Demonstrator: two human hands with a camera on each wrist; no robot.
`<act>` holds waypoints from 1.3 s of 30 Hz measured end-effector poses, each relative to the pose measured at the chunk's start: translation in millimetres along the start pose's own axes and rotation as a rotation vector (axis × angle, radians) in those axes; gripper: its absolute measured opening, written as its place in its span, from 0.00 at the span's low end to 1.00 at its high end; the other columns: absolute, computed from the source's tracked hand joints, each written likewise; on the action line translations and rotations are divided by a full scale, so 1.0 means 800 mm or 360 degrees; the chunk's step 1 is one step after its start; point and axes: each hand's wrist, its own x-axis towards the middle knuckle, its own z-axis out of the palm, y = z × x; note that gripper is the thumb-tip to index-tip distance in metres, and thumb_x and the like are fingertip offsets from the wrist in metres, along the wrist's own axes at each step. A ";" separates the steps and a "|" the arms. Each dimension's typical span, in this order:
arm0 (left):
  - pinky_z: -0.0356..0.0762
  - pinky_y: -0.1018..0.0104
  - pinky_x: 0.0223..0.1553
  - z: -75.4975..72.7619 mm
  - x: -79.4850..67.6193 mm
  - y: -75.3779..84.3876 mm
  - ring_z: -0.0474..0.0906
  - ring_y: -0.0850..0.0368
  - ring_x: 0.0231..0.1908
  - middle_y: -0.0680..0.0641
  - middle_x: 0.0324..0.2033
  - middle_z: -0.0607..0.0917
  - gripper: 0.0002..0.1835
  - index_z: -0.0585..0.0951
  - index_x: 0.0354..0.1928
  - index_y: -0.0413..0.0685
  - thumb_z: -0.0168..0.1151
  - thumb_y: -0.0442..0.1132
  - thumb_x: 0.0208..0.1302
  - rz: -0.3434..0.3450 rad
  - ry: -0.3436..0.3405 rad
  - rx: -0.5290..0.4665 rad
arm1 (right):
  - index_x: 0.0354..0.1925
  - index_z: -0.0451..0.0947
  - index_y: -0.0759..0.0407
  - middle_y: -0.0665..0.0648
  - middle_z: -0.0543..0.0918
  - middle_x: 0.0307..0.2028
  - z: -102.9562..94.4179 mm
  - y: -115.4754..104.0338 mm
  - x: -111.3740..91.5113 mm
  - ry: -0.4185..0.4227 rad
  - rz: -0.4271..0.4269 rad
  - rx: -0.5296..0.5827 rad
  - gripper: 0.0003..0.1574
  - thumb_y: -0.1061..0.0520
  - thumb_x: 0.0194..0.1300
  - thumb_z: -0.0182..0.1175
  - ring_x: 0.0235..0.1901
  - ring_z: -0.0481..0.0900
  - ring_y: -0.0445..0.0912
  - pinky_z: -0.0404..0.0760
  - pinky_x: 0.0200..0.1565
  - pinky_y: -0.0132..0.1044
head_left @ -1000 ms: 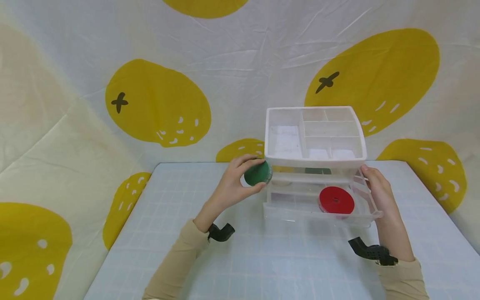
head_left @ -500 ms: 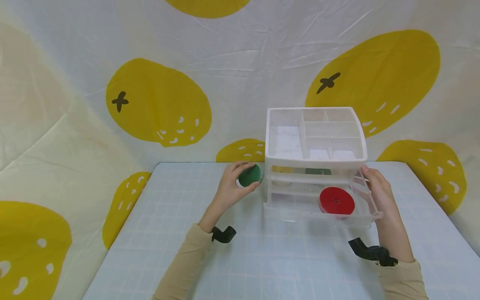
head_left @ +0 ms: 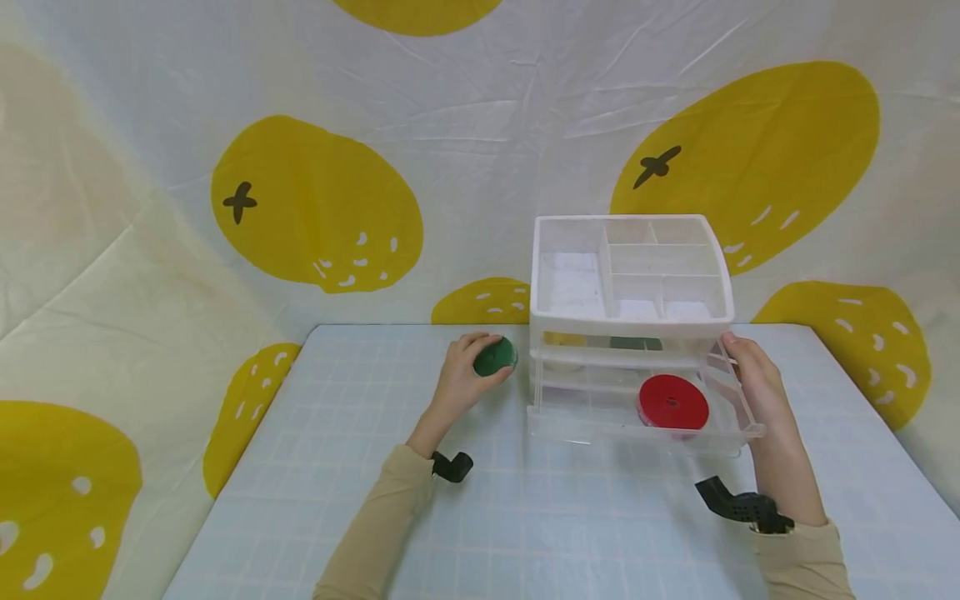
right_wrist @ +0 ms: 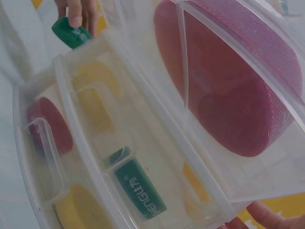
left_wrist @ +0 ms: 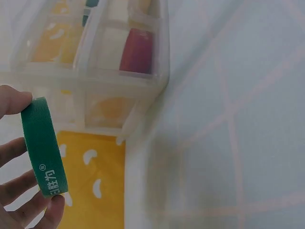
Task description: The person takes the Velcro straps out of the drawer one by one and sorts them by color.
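My left hand pinches a roll of green woven tape between thumb and fingers, left of the white drawer organizer. White lettering shows on the edge of the green tape roll in the left wrist view. At the organizer's right side, my right hand rests with its fingers against the wall; some of them are hidden behind it. The clear bottom drawer is pulled out. Inside it lies a red tape roll, woven along its edge in the right wrist view.
Other rolls show through the clear drawers: a green roll, a yellow roll and a small red roll. The organizer's top tray has several compartments. A pale checked cloth covers the table, with a patterned curtain behind.
My left hand has drawn the green tape roll leftward and slightly down, away from the organizer's left side. The right hand, the pulled-out drawer and the red roll have stayed in place.
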 end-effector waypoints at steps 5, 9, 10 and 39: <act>0.77 0.49 0.50 0.012 0.002 -0.018 0.70 0.46 0.54 0.46 0.58 0.76 0.28 0.78 0.57 0.55 0.72 0.48 0.53 -0.0063 -0.0030 0.0081 | 0.62 0.60 0.37 0.34 0.65 0.52 0.008 -0.019 -0.017 -0.0015 -0.0003 0.0027 0.29 0.31 0.67 0.47 0.52 0.65 0.37 0.51 0.66 0.70; 0.77 0.49 0.49 0.020 0.005 -0.028 0.70 0.45 0.53 0.45 0.58 0.76 0.28 0.79 0.57 0.54 0.72 0.49 0.53 -0.0072 -0.0055 0.0121 | 0.60 0.60 0.34 0.35 0.64 0.54 0.008 -0.021 -0.015 0.0004 0.0062 -0.0009 0.29 0.29 0.66 0.46 0.50 0.64 0.36 0.54 0.67 0.67; 0.77 0.50 0.49 0.021 0.006 -0.029 0.70 0.44 0.53 0.44 0.58 0.76 0.28 0.78 0.57 0.54 0.72 0.49 0.53 -0.0081 -0.0072 0.0135 | 0.60 0.60 0.34 0.35 0.64 0.54 0.008 -0.021 -0.015 0.0007 0.0077 -0.0018 0.28 0.28 0.66 0.46 0.49 0.65 0.35 0.55 0.67 0.67; 0.76 0.52 0.53 0.046 0.021 -0.054 0.70 0.43 0.54 0.41 0.55 0.78 0.27 0.80 0.54 0.47 0.71 0.50 0.54 -0.0131 -0.0402 0.0412 | 0.59 0.61 0.36 0.33 0.66 0.48 0.005 -0.017 -0.015 -0.0003 0.0011 -0.0022 0.28 0.30 0.66 0.47 0.49 0.66 0.38 0.81 0.46 0.32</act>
